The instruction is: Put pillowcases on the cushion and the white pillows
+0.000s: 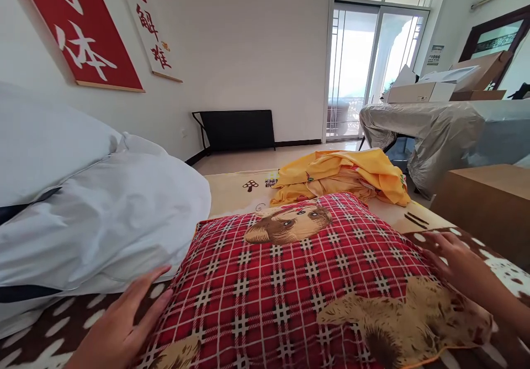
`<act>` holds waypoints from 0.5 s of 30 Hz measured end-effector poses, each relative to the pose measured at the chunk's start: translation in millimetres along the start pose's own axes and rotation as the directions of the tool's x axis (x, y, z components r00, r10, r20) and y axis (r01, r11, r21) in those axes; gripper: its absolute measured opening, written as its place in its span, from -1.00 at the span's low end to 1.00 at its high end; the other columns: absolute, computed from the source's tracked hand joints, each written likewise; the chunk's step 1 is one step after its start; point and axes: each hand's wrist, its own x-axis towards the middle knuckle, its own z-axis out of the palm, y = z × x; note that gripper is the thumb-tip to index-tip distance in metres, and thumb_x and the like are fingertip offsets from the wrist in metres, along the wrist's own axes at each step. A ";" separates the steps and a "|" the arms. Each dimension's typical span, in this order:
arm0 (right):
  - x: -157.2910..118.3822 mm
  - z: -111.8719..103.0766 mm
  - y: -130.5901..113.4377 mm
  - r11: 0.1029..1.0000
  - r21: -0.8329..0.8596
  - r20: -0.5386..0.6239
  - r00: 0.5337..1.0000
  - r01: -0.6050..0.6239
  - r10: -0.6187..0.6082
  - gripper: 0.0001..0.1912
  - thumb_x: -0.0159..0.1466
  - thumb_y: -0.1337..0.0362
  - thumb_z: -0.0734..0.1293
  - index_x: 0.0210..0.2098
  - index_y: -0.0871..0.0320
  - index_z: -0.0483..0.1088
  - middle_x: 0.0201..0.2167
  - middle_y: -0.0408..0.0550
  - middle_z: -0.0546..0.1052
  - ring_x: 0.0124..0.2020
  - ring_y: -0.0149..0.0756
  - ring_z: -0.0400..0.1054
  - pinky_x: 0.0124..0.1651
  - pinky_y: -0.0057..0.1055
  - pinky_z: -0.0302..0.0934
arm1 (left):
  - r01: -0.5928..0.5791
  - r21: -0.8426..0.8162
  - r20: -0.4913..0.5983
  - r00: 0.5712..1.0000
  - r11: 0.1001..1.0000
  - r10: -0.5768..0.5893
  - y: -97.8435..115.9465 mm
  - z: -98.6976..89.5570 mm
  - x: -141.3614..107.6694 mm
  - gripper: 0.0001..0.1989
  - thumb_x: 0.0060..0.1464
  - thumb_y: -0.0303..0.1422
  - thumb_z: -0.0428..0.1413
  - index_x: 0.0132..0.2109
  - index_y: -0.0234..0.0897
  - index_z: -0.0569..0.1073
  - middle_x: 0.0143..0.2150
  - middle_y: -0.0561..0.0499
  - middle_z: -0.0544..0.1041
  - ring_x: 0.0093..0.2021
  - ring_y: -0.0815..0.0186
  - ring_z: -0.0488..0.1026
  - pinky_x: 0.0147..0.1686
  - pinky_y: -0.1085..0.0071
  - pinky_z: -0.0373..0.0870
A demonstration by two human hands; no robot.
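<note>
A red checked pillow (256,280) with bears on it lies between the two hands, on a brown blanket (488,242) with white spots. The left hand (120,316) is at its left side, thumb and pointing finger spread apart. The right hand (457,264) is at its right edge; I cannot tell if those fingers pinch it. On the wall, a red scroll (89,43) shows a big white "体". A white scroll (151,35) says "解难" in red. The sign (435,55) by the door (372,70) is too small to read, and so is the label on the white box (420,93).
</note>
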 end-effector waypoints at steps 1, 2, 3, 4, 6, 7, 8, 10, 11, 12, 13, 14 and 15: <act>10.6 -8.4 -24.8 0.999 0.015 -0.018 0.999 0.030 -0.030 -0.47 0.27 -0.02 0.05 -0.04 0.22 0.36 -0.10 0.27 0.46 -0.11 0.08 0.38 -0.11 -0.10 0.25 | -0.091 -0.016 0.027 0.995 0.996 0.091 20.8 -2.7 8.2 -0.38 0.02 0.14 -0.23 0.15 0.03 0.24 0.23 0.13 0.34 0.24 0.21 0.25 0.23 0.38 0.15; 23.9 -18.1 -54.3 0.997 0.024 -0.023 0.997 0.071 -0.071 -0.49 0.27 0.01 0.06 0.00 0.21 0.35 -0.07 0.25 0.46 -0.08 0.06 0.37 -0.06 -0.10 0.23 | -0.194 -0.022 0.062 0.979 0.981 0.195 45.9 -5.1 18.3 -0.36 0.06 0.11 -0.24 0.20 -0.02 0.22 0.28 0.13 0.28 0.28 0.21 0.19 0.27 0.36 0.08; 39.8 -28.2 -87.2 0.991 0.038 0.007 0.992 0.126 -0.126 -0.51 0.29 0.04 0.08 0.05 0.20 0.32 -0.02 0.21 0.45 -0.05 0.02 0.35 -0.01 -0.11 0.21 | -0.281 -0.018 0.089 0.955 0.959 0.282 74.5 -6.7 30.4 -0.35 0.11 0.07 -0.26 0.24 -0.10 0.19 0.31 0.09 0.24 0.30 0.19 0.15 0.29 0.32 0.04; 58.0 -37.8 -122.0 0.979 0.048 0.043 0.979 0.197 -0.199 -0.52 0.30 0.09 0.09 0.10 0.19 0.29 0.02 0.19 0.43 0.00 0.00 0.33 0.02 -0.12 0.18 | -0.364 0.002 0.173 0.918 0.931 0.358 105.2 -6.9 44.2 -0.36 0.16 0.01 -0.27 0.28 -0.18 0.16 0.33 0.02 0.21 0.31 0.18 0.13 0.29 0.28 0.02; 99.1 -51.3 -189.9 0.942 0.074 0.148 0.930 0.327 -0.335 -0.56 0.33 0.20 0.08 0.14 0.22 0.25 0.07 0.19 0.40 0.05 -0.04 0.30 0.07 -0.15 0.13 | -0.485 0.073 0.377 0.823 0.872 0.426 166.6 -1.6 75.4 -0.46 0.24 -0.18 -0.29 0.27 -0.24 0.21 0.27 -0.09 0.29 0.22 0.15 0.27 0.21 0.23 0.16; 120.4 -53.5 -219.6 0.932 0.083 0.236 0.902 0.352 -0.362 -0.61 0.33 0.27 0.10 0.10 0.23 0.28 0.03 0.18 0.43 0.03 -0.05 0.32 0.07 -0.16 0.12 | -0.505 0.085 0.417 0.801 0.859 0.430 194.0 4.4 91.5 -0.53 0.25 -0.23 -0.22 0.20 -0.23 0.31 0.21 -0.13 0.36 0.16 0.12 0.34 0.15 0.22 0.22; 140.9 -51.9 -244.5 0.927 0.090 0.276 0.885 0.364 -0.375 -0.66 0.30 0.33 0.15 0.03 0.24 0.33 -0.04 0.18 0.48 -0.01 -0.07 0.35 0.07 -0.18 0.11 | -0.507 0.098 0.435 0.796 0.856 0.421 217.3 12.4 107.1 -0.59 0.22 -0.27 -0.12 0.10 -0.29 0.42 0.13 -0.20 0.44 0.10 0.07 0.40 0.11 0.19 0.26; 175.0 -37.2 -277.1 0.934 0.090 0.307 0.882 0.346 -0.356 -0.68 0.25 0.39 0.20 -0.02 0.29 0.36 -0.10 0.21 0.51 -0.03 -0.05 0.37 0.06 -0.16 0.11 | -0.476 0.131 0.437 0.815 0.869 0.381 247.9 33.1 133.6 -0.65 0.16 -0.30 0.02 0.02 -0.41 0.46 0.01 -0.31 0.50 0.02 0.03 0.45 0.03 0.12 0.33; 186.7 -24.6 -284.6 0.941 0.087 0.319 0.886 0.327 -0.337 -0.69 0.25 0.40 0.20 -0.03 0.32 0.36 -0.09 0.25 0.50 -0.03 -0.03 0.37 0.06 -0.13 0.10 | -0.462 0.131 0.429 0.824 0.877 0.370 254.6 44.9 143.4 -0.65 0.17 -0.28 0.04 0.02 -0.40 0.45 0.01 -0.28 0.50 0.01 0.07 0.45 0.02 0.10 0.33; 194.2 -9.6 -286.8 0.946 0.089 0.335 0.885 0.312 -0.323 -0.70 0.27 0.39 0.19 -0.04 0.34 0.37 -0.09 0.27 0.50 -0.03 -0.03 0.38 0.05 -0.11 0.10 | -0.449 0.123 0.424 0.830 0.885 0.362 255.7 57.0 150.7 -0.65 0.19 -0.25 0.04 0.02 -0.39 0.44 0.01 -0.24 0.50 0.00 0.11 0.45 0.02 0.10 0.34; 197.4 6.9 -285.0 0.948 0.099 0.357 0.878 0.303 -0.318 -0.70 0.28 0.37 0.18 -0.05 0.34 0.38 -0.10 0.27 0.50 -0.04 -0.04 0.39 0.04 -0.11 0.11 | -0.439 0.107 0.423 0.832 0.892 0.358 251.9 68.9 155.6 -0.65 0.22 -0.22 0.02 0.02 -0.37 0.43 0.01 -0.20 0.49 0.00 0.16 0.45 0.01 0.10 0.35; 196.8 23.8 -280.3 0.947 0.116 0.383 0.866 0.301 -0.322 -0.72 0.30 0.34 0.17 -0.08 0.34 0.41 -0.12 0.25 0.52 -0.07 -0.07 0.40 0.02 -0.14 0.13 | -0.430 0.088 0.422 0.833 0.899 0.357 244.1 80.0 158.7 -0.64 0.24 -0.19 -0.02 0.02 -0.35 0.42 0.01 -0.17 0.50 -0.01 0.19 0.45 0.01 0.11 0.35; 193.6 40.0 -274.0 0.942 0.141 0.410 0.848 0.304 -0.335 -0.72 0.31 0.32 0.16 -0.13 0.32 0.43 -0.14 0.21 0.53 -0.10 -0.10 0.41 -0.01 -0.19 0.16 | -0.420 0.069 0.423 0.834 0.905 0.354 233.6 89.8 160.4 -0.62 0.26 -0.17 -0.06 0.01 -0.36 0.43 0.00 -0.17 0.50 -0.01 0.20 0.45 0.01 0.11 0.34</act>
